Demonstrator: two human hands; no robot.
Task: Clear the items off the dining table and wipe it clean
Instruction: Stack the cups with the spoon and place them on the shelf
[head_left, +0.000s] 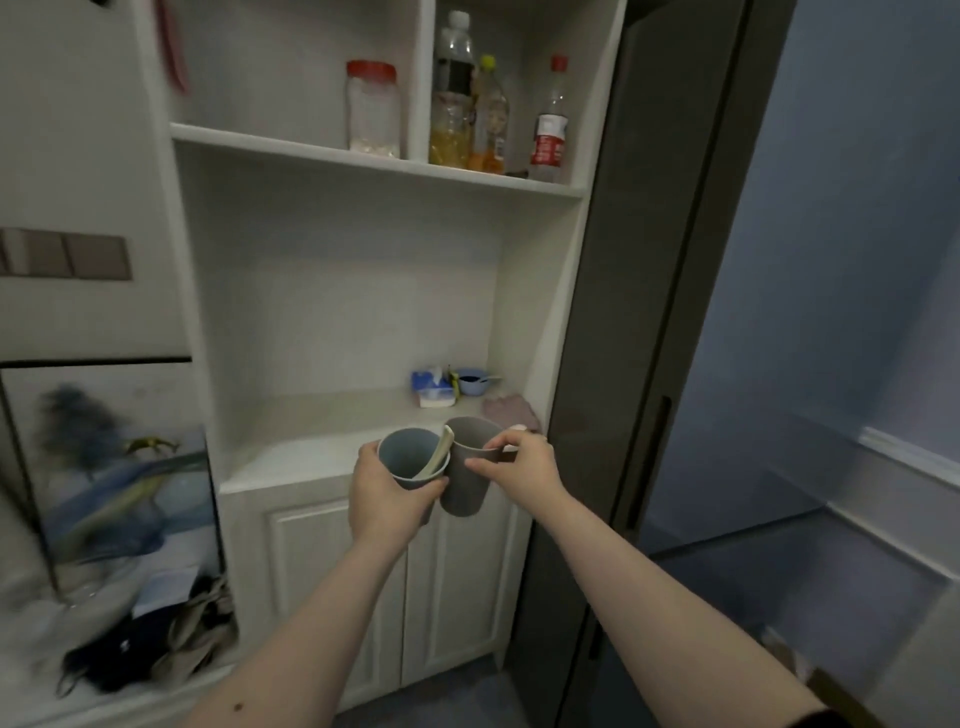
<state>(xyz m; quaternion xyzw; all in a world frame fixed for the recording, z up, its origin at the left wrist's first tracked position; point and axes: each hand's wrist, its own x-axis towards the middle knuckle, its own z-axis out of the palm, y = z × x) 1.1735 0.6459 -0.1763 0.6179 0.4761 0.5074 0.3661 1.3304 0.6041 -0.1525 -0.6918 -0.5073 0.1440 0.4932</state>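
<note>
My left hand (387, 488) grips the blue cup (413, 460), my right hand (524, 460) pinches the grey cup (467, 483), both just before the cabinet shelf (311, 457).

The blue cup (410, 457) is open at the top, with a pale spoon (435, 457) leaning inside it. The grey cup (467, 470) is right beside it, touching it and tipped a little to the side. Both cups are held up in front of a white shelf (311, 457).
</note>
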